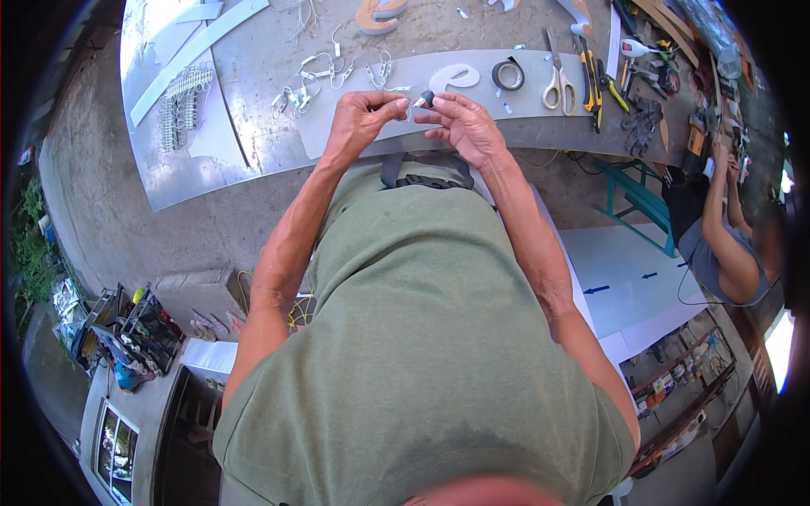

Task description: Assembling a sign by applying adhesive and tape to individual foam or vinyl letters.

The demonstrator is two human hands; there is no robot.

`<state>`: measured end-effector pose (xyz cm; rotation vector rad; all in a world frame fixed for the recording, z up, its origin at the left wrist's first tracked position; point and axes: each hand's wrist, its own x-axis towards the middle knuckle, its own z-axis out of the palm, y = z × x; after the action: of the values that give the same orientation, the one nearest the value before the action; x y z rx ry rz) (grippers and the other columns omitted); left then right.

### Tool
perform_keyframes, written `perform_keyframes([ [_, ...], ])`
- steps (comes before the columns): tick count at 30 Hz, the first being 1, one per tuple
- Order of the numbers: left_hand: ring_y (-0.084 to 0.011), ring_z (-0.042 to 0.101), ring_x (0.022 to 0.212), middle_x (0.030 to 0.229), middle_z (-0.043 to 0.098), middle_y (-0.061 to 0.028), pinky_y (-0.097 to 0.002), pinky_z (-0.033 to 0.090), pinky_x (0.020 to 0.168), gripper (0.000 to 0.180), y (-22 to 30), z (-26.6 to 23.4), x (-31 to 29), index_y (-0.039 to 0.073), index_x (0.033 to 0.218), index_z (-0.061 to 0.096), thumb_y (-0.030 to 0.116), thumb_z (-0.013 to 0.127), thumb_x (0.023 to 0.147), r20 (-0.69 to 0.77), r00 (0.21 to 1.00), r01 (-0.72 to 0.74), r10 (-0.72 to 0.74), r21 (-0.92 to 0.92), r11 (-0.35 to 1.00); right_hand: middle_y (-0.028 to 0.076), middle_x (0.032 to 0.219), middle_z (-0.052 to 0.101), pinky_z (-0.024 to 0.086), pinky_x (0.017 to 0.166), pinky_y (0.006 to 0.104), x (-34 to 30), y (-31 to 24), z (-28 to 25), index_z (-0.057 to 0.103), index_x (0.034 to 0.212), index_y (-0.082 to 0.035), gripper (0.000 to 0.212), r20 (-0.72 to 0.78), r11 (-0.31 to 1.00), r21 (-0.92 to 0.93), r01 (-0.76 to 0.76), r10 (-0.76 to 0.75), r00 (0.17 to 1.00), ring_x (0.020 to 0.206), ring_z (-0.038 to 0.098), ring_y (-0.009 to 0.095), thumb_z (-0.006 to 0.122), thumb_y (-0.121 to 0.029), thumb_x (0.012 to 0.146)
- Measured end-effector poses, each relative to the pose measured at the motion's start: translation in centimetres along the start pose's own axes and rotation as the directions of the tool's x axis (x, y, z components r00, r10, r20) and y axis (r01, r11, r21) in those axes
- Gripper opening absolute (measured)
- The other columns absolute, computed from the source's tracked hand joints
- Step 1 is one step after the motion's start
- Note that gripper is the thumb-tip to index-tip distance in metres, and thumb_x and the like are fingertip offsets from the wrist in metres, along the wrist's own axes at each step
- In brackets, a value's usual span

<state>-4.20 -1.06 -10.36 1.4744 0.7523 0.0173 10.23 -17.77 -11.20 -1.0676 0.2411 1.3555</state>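
Over the near edge of the metal worktable, both my hands meet in front of my waist. My left hand (pixel 365 122) pinches the end of a thin pale wire (pixel 408 108) between thumb and forefinger. My right hand (pixel 466 126) has thumb and forefinger closed on a small black piece (pixel 427 99), its other fingers spread. The two fingertips are a short gap apart. Beyond them lies a white curved cutout (pixel 454 78), with a roll of black tape (pixel 508 75) to its right. Small white modules on looped wires (pixel 316 80) lie left of my left hand.
Scissors (pixel 553 88), a yellow-black utility knife (pixel 587 72) and pliers (pixel 613 88) lie to the right. Coiled white wired strips (pixel 183 105) rest on a sheet at left. A teal stand (pixel 634 198) is below the table; another person (pixel 726 244) works at far right.
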Motion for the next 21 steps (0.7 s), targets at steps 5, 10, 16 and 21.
perform_keyframes([
  [5, -0.0098, 0.067, 0.075, 0.079, 0.075, -0.0069, -0.0259, 0.053, 0.071, 0.026, 2.9, -0.9, -0.4, 0.0, 0.104, 0.077, 0.023, 0.074, 0.091, 0.035, 0.999, 0.036, -0.035, -0.04, 0.999, 0.012, 0.103, 0.072, 0.058, 0.078, 0.0372, 0.8, -1.2, 1.1, 0.068, 0.103, -0.003, 0.012, 0.129, 0.999, 0.044, 0.025, -0.031, 0.991, 0.097, 0.07, 0.026, 0.069, -0.011, 0.094],
  [10, -0.011, 0.067, 0.067, 0.077, 0.075, -0.0085, -0.0292, 0.053, 0.064, 0.023, 2.9, -0.9, -0.1, 0.002, 0.097, 0.079, 0.024, 0.075, 0.09, 0.002, 0.992, -0.127, 0.128, 0.148, 0.981, 0.013, 0.098, 0.071, 0.059, 0.077, 0.0342, 1.0, -2.8, 1.1, 0.067, 0.103, 0.003, 0.016, 0.126, 0.983, -0.121, 0.135, -0.12, 0.985, 0.09, 0.071, 0.023, 0.069, -0.01, 0.093],
  [16, -0.0164, 0.063, 0.065, 0.076, 0.072, -0.0099, -0.0334, 0.048, 0.062, 0.018, 3.9, -0.5, 0.5, 0.005, 0.092, 0.079, 0.021, 0.08, 0.083, 0.188, 0.945, -0.325, 0.269, 0.431, 0.842, 0.013, 0.092, 0.07, 0.058, 0.072, 0.0319, 1.7, -4.2, 0.9, 0.067, 0.102, 0.005, 0.017, 0.134, 0.947, -0.256, 0.193, -0.163, 0.978, 0.082, 0.071, 0.021, 0.07, -0.009, 0.092],
  [21, -0.0176, 0.064, 0.069, 0.084, 0.074, -0.0114, -0.035, 0.05, 0.066, 0.022, 3.4, -0.5, 2.1, 0.008, 0.097, 0.079, 0.022, 0.081, 0.08, 0.222, 0.951, -0.285, 0.215, 0.363, 0.887, 0.013, 0.092, 0.07, 0.057, 0.07, 0.031, 2.2, -4.2, -0.1, 0.067, 0.101, 0.004, 0.016, 0.123, 0.95, -0.232, 0.207, -0.183, 0.975, 0.079, 0.069, 0.02, 0.07, -0.009, 0.093],
])
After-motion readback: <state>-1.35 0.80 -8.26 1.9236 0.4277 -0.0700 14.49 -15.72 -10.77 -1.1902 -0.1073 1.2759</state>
